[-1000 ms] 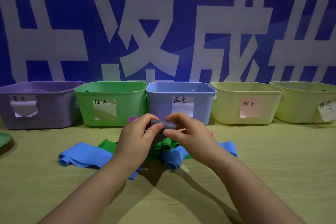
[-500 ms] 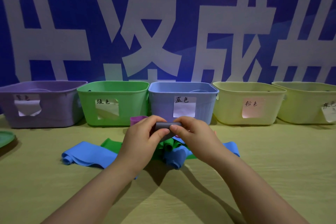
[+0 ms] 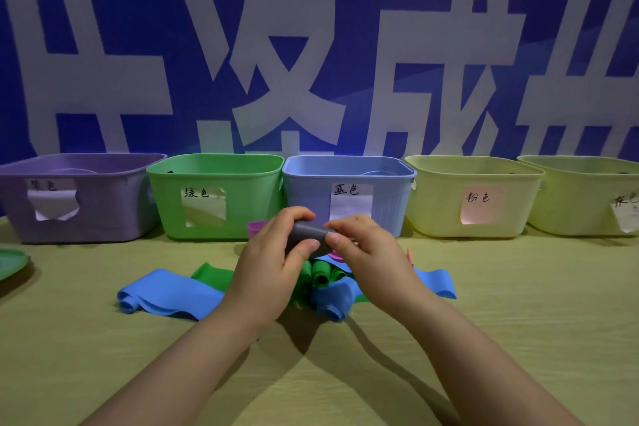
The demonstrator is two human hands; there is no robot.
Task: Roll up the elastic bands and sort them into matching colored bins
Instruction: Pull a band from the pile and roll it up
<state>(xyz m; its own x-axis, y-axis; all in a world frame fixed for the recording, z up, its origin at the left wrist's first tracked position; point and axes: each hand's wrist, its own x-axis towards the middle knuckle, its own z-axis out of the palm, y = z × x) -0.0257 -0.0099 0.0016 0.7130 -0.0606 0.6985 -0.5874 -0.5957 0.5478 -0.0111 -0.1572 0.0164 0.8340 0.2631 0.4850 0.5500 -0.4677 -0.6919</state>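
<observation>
The dark grey rolled elastic band (image 3: 308,235) is pinched between both hands (image 3: 320,254); even tension is advised so its coil is kept tight.

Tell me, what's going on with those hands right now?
Both hands, left and right, gripping grey roll. Blue band and green band loose on table. Nothing in the way.

five bins (image 3: 214,197) — two hands (image 3: 266,266), several loose bands (image 3: 173,294)
</observation>
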